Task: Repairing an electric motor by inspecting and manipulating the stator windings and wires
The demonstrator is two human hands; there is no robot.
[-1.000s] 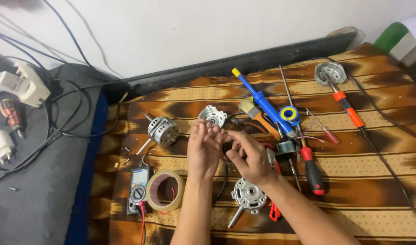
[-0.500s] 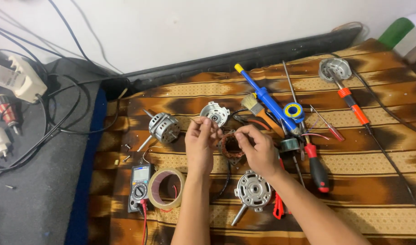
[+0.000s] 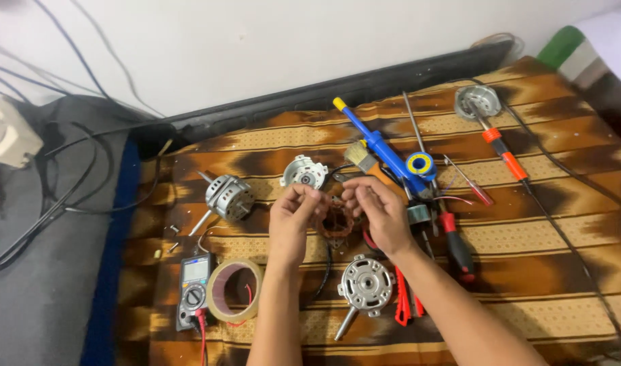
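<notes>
Head view: left hand [image 3: 291, 220] and right hand [image 3: 380, 213] pinch fine wires above the round copper-wound motor stator [image 3: 337, 220] on the brown patterned cloth [image 3: 527, 271]. Likely heavy, rigid; windings fragile, so grasp its steel rim.

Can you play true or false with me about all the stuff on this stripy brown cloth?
1. Both hands, left hand and right hand, are raised over a round copper-wound coil. True.
2. The tan roll of tape lies right of the red-handled screwdriver. False: it lies far left, beside the dark multimeter.
3. A round silver motor cover with a shaft lies below the hands. True.
4. The blue desoldering pump is in the right hand. False: it lies on the cloth.
</notes>
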